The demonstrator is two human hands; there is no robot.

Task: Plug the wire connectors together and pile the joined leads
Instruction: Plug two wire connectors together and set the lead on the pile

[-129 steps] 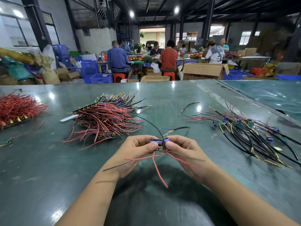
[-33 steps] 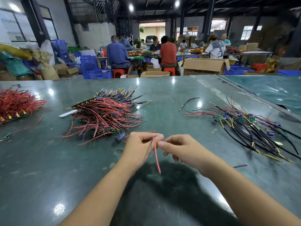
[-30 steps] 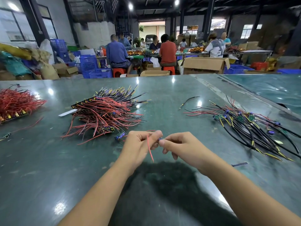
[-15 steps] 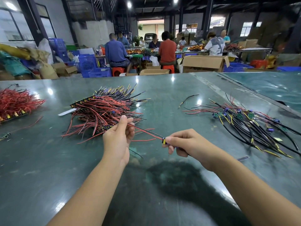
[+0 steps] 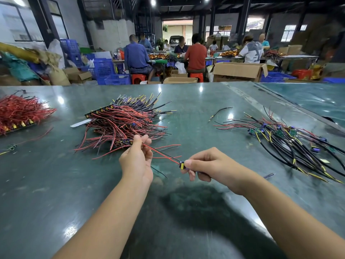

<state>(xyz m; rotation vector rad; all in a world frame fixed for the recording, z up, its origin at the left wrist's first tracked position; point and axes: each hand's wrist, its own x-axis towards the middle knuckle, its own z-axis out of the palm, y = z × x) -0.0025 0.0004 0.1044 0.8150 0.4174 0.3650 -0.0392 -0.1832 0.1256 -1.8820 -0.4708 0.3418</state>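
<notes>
Head view: hands pinch lead (image 5: 162, 154) taut, slanting from far-left to near-right.

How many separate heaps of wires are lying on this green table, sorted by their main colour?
Mostly red heaps: 2, the big red and black pile in the middle and the red pile at the far left edge.
Mostly black heaps: 1, the pile with black leads on the right.
Total: 3 heaps, not counting the stray single wires or the lead held in the hands.
</notes>
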